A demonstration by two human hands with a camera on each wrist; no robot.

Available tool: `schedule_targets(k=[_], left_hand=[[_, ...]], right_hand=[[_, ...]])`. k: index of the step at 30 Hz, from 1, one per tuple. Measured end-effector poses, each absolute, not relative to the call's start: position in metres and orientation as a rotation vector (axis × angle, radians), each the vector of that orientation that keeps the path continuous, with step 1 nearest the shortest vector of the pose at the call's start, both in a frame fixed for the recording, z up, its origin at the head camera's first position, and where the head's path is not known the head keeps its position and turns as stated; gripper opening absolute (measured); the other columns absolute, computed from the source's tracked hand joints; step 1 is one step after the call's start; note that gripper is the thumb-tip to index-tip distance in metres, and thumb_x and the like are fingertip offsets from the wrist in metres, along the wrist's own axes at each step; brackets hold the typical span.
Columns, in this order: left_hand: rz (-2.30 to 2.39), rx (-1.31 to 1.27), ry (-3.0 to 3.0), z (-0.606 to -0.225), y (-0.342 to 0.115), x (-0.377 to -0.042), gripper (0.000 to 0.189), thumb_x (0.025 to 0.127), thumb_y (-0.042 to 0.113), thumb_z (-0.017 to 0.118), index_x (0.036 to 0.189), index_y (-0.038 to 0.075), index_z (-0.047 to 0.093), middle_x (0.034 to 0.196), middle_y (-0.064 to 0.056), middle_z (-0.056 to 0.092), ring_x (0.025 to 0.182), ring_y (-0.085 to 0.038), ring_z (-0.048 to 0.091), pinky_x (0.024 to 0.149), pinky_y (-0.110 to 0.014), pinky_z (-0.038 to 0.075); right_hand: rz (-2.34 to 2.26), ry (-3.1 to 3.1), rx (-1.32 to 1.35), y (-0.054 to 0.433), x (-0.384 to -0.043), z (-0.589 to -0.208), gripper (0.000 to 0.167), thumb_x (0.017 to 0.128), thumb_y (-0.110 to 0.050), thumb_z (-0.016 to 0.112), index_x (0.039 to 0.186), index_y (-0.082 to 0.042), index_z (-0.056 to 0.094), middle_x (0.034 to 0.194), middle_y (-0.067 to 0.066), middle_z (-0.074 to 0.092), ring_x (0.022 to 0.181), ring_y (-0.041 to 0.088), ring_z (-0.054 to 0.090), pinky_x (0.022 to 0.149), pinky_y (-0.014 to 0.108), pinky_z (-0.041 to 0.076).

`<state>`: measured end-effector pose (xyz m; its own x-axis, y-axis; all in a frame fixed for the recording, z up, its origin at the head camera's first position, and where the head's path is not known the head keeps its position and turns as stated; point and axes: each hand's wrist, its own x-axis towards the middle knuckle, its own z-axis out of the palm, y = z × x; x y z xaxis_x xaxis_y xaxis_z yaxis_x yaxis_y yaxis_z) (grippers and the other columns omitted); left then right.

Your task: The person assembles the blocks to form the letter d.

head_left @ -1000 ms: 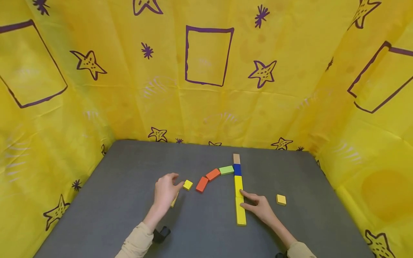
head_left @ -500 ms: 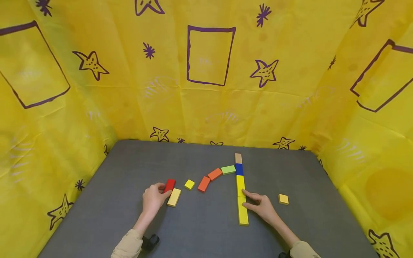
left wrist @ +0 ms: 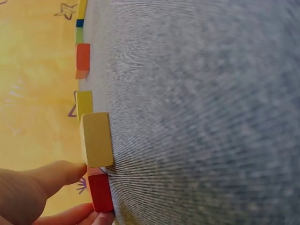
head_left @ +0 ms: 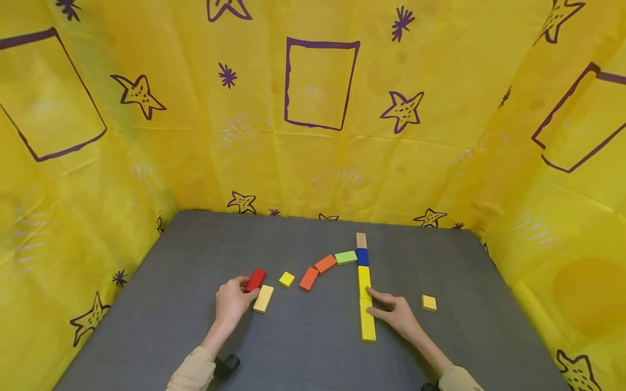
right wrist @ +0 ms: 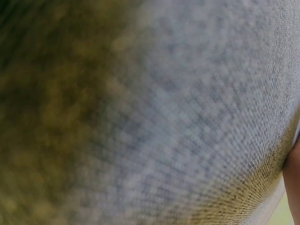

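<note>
In the head view my left hand (head_left: 232,301) pinches a red block (head_left: 256,280) between thumb and fingers. A pale yellow block (head_left: 263,299) lies close beside it; in the left wrist view the thumb tip meets that pale block's (left wrist: 97,139) corner. My right hand (head_left: 398,315) rests with index finger and thumb extended against the side of two long yellow blocks (head_left: 364,279), laid end to end. Beyond them the row continues with a blue block (head_left: 362,257) and a tan block (head_left: 361,240). The right wrist view shows mostly blurred cloth and a bit of skin.
A green block (head_left: 346,257) and two orange blocks (head_left: 309,279) curve leftward from the row. A small yellow block (head_left: 287,279) lies between them and my left hand. Another small pale yellow block (head_left: 429,303) sits right of my right hand. Yellow patterned curtains (head_left: 318,179) enclose the grey table (head_left: 313,347).
My left hand has moved left from beside the small yellow block to the red block and taken hold of it. The red block has shifted slightly. My right hand stays in place.
</note>
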<state>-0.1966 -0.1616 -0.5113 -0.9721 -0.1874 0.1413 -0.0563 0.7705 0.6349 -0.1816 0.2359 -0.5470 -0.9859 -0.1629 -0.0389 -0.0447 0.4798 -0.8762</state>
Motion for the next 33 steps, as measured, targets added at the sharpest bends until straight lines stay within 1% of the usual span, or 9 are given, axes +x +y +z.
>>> schedule_targets(k=[5, 11, 14, 20, 23, 27, 33], left_hand=[[-0.983, 0.187, -2.744, -0.515, -0.164, -0.197, 0.035, 0.073, 0.016, 0.078, 0.101, -0.005, 0.07, 0.087, -0.021, 0.072, 0.076, -0.03, 0.069, 0.066, -0.044, 0.049], [-1.067, 0.271, -2.716, -0.514, -0.167, -0.195, 0.036, 0.074, 0.016, 0.077, 0.102, -0.005, 0.07, 0.09, -0.022, 0.072, 0.075, -0.03, 0.069, 0.059, -0.036, 0.049], [-1.081, 0.302, -2.69, -0.507, -0.164, -0.191, 0.036, 0.075, 0.017, 0.077, 0.102, -0.004, 0.07, 0.09, -0.022, 0.072, 0.077, -0.029, 0.07, 0.06, -0.035, 0.049], [-1.092, 0.162, -2.697, -0.486, -0.142, -0.177, 0.033, 0.074, 0.018, 0.079, 0.099, -0.002, 0.072, 0.087, -0.017, 0.073, 0.076, -0.026, 0.071, 0.067, -0.04, 0.051], [-1.141, 0.1, -2.723, -0.482, -0.127, -0.171, 0.033, 0.072, 0.018, 0.081, 0.097, -0.001, 0.072, 0.086, -0.015, 0.073, 0.074, -0.023, 0.07, 0.066, -0.037, 0.053], [-1.199, 0.058, -2.75, -0.486, -0.107, -0.166, 0.032, 0.07, 0.018, 0.083, 0.094, 0.0, 0.073, 0.085, -0.011, 0.073, 0.07, -0.018, 0.069, 0.063, -0.032, 0.054], [-1.229, -0.018, -2.77, -0.5, -0.087, -0.161, 0.029, 0.068, 0.019, 0.084, 0.089, 0.003, 0.073, 0.078, -0.006, 0.073, 0.065, -0.012, 0.066, 0.058, -0.026, 0.051]], right_hand=[[-1.563, 2.59, -0.194, 0.236, -0.181, -0.547, 0.054, 0.078, -0.029, 0.076, 0.129, -0.018, 0.059, 0.132, 0.0, 0.059, 0.128, 0.025, 0.05, 0.104, 0.042, 0.04], [-1.554, 2.587, -0.207, 0.236, -0.181, -0.549, 0.055, 0.079, -0.03, 0.075, 0.13, -0.018, 0.059, 0.132, 0.001, 0.059, 0.128, 0.025, 0.051, 0.104, 0.042, 0.04], [-1.555, 2.586, -0.223, 0.236, -0.182, -0.55, 0.055, 0.079, -0.03, 0.075, 0.13, -0.018, 0.059, 0.132, 0.001, 0.059, 0.128, 0.025, 0.051, 0.104, 0.042, 0.04], [-1.56, 2.593, -0.213, 0.237, -0.182, -0.549, 0.054, 0.079, -0.029, 0.075, 0.129, -0.017, 0.059, 0.132, 0.002, 0.059, 0.128, 0.026, 0.051, 0.104, 0.044, 0.04], [-1.551, 2.591, -0.205, 0.237, -0.182, -0.549, 0.054, 0.079, -0.03, 0.075, 0.129, -0.017, 0.059, 0.132, 0.002, 0.059, 0.128, 0.027, 0.05, 0.104, 0.046, 0.039], [-1.546, 2.588, -0.191, 0.236, -0.181, -0.548, 0.054, 0.079, -0.029, 0.075, 0.13, -0.017, 0.059, 0.132, 0.002, 0.059, 0.128, 0.027, 0.05, 0.104, 0.046, 0.038], [-1.538, 2.589, -0.158, 0.233, -0.18, -0.544, 0.052, 0.081, -0.024, 0.074, 0.13, -0.016, 0.058, 0.133, 0.002, 0.058, 0.128, 0.026, 0.05, 0.104, 0.045, 0.039]])
